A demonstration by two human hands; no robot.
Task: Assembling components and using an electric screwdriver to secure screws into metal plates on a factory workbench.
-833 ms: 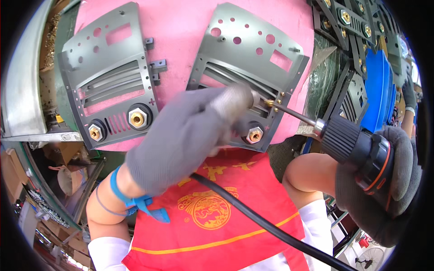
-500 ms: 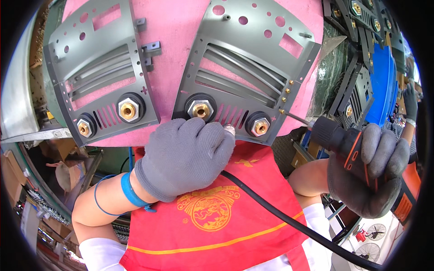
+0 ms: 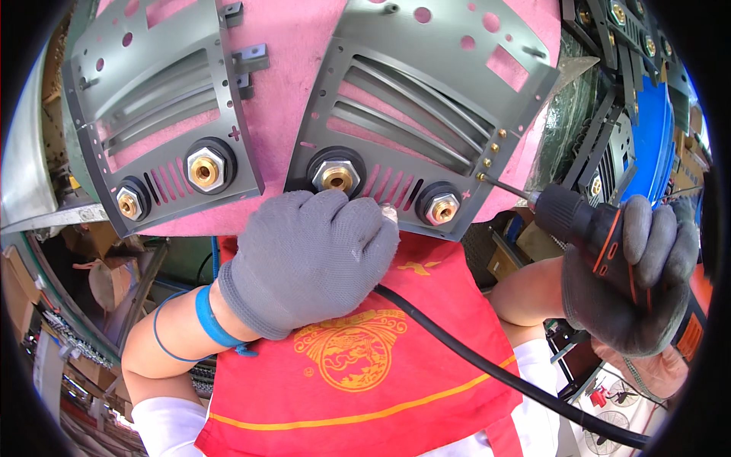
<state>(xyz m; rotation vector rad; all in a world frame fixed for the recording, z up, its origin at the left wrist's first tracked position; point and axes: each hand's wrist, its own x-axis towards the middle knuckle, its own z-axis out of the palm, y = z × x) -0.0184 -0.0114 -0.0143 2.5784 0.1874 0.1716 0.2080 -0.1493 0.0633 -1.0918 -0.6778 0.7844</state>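
A grey metal panel (image 3: 449,99) with slots and two brass-centred hex connectors, the left one a connector (image 3: 336,177) and the right one a connector (image 3: 439,209), lies before me. My left hand (image 3: 312,259), in a grey glove, is closed on its lower edge between them; the fingertips are mostly hidden. My right hand (image 3: 647,266), also gloved, is wrapped around a black and orange power screwdriver (image 3: 567,213). The driver's thin bit reaches a small brass screw (image 3: 481,176) on the panel's right flange. Several similar brass screws sit above it in a row.
A second grey panel (image 3: 152,99) lies on the left of the pink work surface (image 3: 278,91). More finished-looking panels (image 3: 609,152) stack at the right beside a blue bin (image 3: 651,145). A black cable (image 3: 472,354) runs across my red apron (image 3: 343,396).
The screwdriver and my right hand have shifted slightly right in view, its bit still at the brass screw. Both panels sit a little higher in view. My left hand keeps its hold.
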